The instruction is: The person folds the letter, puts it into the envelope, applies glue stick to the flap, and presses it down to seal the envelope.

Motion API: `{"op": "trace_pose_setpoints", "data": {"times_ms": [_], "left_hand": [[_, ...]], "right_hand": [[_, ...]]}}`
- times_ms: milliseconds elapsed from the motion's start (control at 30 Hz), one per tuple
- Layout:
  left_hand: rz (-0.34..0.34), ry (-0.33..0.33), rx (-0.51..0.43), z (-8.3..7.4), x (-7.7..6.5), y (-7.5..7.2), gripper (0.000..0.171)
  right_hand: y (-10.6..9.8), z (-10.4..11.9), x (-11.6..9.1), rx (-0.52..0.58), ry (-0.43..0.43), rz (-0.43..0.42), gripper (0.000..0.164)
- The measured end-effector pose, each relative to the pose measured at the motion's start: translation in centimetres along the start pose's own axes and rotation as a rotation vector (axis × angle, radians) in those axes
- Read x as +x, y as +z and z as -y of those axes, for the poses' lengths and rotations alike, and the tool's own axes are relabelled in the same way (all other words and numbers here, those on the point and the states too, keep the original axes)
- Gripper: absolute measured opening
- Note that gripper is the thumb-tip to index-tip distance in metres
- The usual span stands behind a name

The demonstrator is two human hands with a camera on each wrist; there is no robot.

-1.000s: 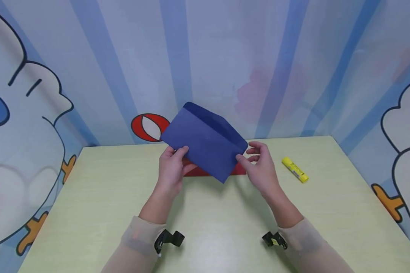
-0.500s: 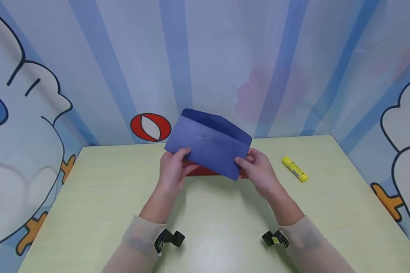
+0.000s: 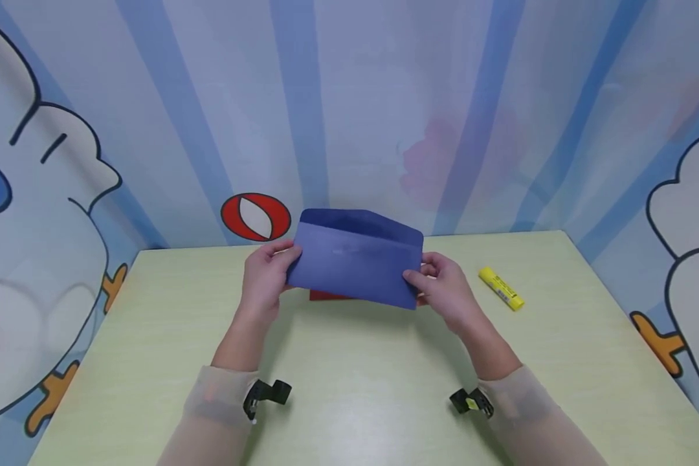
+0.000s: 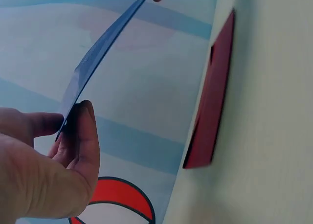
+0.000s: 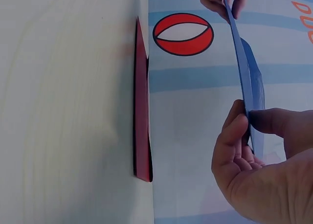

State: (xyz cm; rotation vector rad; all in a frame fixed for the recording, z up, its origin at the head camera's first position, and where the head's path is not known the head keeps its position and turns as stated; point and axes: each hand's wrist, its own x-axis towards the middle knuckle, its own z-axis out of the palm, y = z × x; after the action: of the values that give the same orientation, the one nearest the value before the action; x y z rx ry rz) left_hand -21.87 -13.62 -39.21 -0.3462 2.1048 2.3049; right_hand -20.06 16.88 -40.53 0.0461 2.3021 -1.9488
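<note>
A blue envelope (image 3: 355, 262) with its flap raised is held up above the table between both hands. My left hand (image 3: 265, 275) pinches its left end, thumb in front and fingers behind. The right hand (image 3: 443, 288) pinches the right end in the same manner, near the lower corner. Both wrist views show the envelope edge-on, well clear of the tabletop. Below and behind it a red envelope (image 4: 212, 101) lies on the table; in the head view most of it is hidden, with only a strip showing under the blue one.
A yellow glue stick (image 3: 501, 288) lies on the pale wooden table (image 3: 361, 388) to the right of the right hand. Behind the table's far edge hangs a blue striped backdrop (image 3: 361, 97) with cartoon prints.
The blue envelope has come down and turned closer to level. My left hand has shifted left from its lower edge to its left end; my right hand has taken hold of the right end.
</note>
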Motion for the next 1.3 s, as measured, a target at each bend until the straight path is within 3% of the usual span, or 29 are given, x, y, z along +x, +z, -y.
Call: {"op": "trace_pose_setpoints", "data": {"times_ms": [300,467,800,1000,1300], "left_hand": [[0.022,0.032,0.284,1.8,0.1,-1.0,0.026],[0.066,0.024,0.361,2.6,0.0,-1.7,0.023],[0.15,0.027,0.515,3.9,-0.9,-2.8,0.022],[0.181,-0.022,0.628,4.6,-1.7,-3.0,0.022],[0.276,-0.058,0.813,5.5,-2.5,-2.6,0.028]], "right_hand": [[-0.5,-0.9,0.2,-0.215,-0.007,-0.063,0.053],[-0.7,-1.2,0.3,-0.319,-0.017,-0.066,0.05],[-0.9,-2.0,0.2,-0.505,-0.001,0.036,0.049],[-1.0,-3.1,-0.5,-0.627,0.021,0.089,0.043],[-1.1,-3.5,-1.4,-0.683,0.077,0.175,0.038]]}}
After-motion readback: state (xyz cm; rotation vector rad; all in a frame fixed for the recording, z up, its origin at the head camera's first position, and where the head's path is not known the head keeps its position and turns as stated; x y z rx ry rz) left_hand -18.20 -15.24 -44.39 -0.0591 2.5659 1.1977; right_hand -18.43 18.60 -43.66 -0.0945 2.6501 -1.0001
